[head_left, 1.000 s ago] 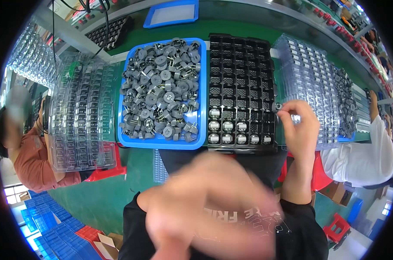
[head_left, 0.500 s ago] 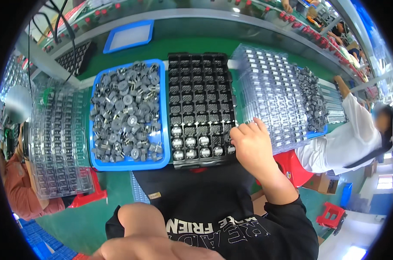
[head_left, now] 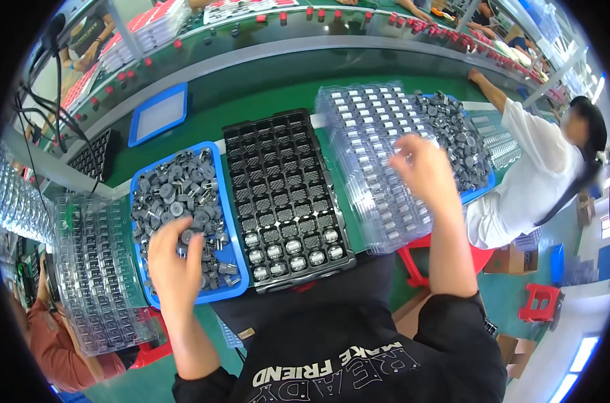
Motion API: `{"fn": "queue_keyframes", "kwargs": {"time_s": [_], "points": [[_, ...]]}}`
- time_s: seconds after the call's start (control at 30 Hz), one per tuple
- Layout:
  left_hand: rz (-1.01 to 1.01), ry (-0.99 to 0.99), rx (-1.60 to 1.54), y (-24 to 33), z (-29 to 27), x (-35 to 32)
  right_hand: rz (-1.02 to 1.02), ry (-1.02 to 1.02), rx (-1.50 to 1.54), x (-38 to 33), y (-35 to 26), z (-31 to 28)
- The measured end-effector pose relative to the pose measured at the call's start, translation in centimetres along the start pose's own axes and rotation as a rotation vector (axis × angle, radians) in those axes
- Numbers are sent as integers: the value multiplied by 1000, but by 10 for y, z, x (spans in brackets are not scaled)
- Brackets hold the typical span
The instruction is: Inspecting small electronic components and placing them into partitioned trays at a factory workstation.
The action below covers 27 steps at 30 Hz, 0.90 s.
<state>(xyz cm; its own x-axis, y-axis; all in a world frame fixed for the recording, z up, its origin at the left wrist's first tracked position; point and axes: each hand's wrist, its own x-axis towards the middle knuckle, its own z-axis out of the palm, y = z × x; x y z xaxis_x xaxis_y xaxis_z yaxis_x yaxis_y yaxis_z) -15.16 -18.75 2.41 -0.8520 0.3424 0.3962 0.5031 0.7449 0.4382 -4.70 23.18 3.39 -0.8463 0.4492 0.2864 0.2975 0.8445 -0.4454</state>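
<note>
My left hand (head_left: 174, 263) is over the near part of a blue bin (head_left: 241, 285) heaped with grey round parts with metal prongs (head_left: 177, 188). Its thumb and forefinger are apart, around one grey part, with no grip visible. Over the stack of clear plastic trays (head_left: 375, 232) hovers my right hand (head_left: 426, 171), fingers half bent and apart from the thumb. Rows of small silver parts (head_left: 365, 127) fill these trays. Between the hands lies a black compartment tray (head_left: 271, 174); several silver cylindrical parts (head_left: 293, 246) sit in its near rows.
Another clear tray stack (head_left: 93, 269) stands at left. A second blue bin of grey parts (head_left: 466, 144) is beyond the right stack, near a person in white (head_left: 526, 168). An empty-looking blue tray (head_left: 158, 114) lies at the back. Cables (head_left: 63, 121) hang at upper left.
My left hand has risen from the lower edge to the blue bin. My right hand has left the black tray's right edge for the clear tray stack. The whole view has shifted.
</note>
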Motion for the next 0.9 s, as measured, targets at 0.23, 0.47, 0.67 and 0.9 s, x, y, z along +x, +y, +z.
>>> {"fn": "queue_keyframes", "kwargs": {"time_s": [0.23, 0.47, 0.67, 0.9], "points": [[194, -144, 216, -25, 49, 75, 212, -66, -135, 74, 60, 19], [99, -252, 341, -19, 49, 84, 86, -25, 110, 68, 64, 24], [234, -179, 424, -33, 56, 86, -28, -88, 155, 71, 62, 17], [41, -80, -24, -35, 31, 66, -148, -119, 57, 67, 55, 16]]}}
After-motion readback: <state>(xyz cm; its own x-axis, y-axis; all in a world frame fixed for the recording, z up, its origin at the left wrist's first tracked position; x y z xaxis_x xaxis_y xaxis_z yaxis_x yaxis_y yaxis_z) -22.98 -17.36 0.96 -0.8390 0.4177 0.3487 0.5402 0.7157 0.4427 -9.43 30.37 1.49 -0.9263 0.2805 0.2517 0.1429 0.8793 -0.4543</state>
